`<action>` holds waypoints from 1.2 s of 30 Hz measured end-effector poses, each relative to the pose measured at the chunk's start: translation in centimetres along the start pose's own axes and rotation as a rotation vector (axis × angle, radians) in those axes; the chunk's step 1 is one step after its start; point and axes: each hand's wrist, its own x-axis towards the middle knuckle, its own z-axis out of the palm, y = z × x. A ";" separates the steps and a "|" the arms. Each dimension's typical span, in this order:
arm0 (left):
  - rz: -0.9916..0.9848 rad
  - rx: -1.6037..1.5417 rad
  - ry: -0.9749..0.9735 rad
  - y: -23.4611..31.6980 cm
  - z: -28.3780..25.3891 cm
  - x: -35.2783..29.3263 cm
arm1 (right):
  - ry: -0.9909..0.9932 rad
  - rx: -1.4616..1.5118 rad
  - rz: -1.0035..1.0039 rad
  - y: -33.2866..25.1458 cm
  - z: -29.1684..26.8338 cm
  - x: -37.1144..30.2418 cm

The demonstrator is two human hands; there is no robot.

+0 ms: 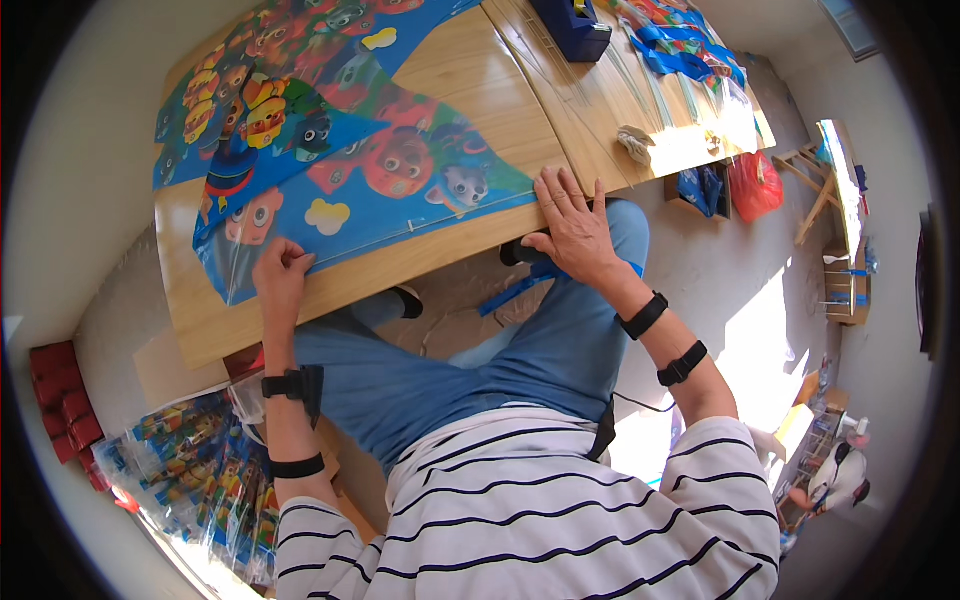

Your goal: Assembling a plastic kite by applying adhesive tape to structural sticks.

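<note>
A blue printed plastic sheet (pixel 385 215) with cartoon animals lies over the near left part of the wooden table, partly folded over itself on the left. A thin clear rod or strip (pixel 425 228) runs along its near edge. My left hand (pixel 280 275) is closed at the sheet's near left edge, thumb and fingertips pinching there. My right hand (pixel 577 225) lies flat with fingers spread at the sheet's right corner, by the table's near edge. Its thumb points left.
The wooden table (pixel 470 80) has a seam across it. Long thin clear strips (pixel 625 85), a dark blue tape dispenser (pixel 572 30) and a blue printed pile (pixel 690 50) are on its right part. Packed printed goods (pixel 190 465) sit at lower left. A red bag (pixel 755 185) stands right.
</note>
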 end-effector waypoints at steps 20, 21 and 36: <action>-0.045 -0.109 0.084 0.7 -4.1 -6.3 | 0.339 1.216 0.783 17.6 -5.7 23.3; -0.075 -0.118 0.075 0.5 -4.2 -6.6 | 0.254 1.204 0.832 18.4 -6.0 24.0; -0.163 -0.122 -0.013 2.6 -2.3 -6.5 | 0.257 1.602 0.787 19.9 -5.4 22.9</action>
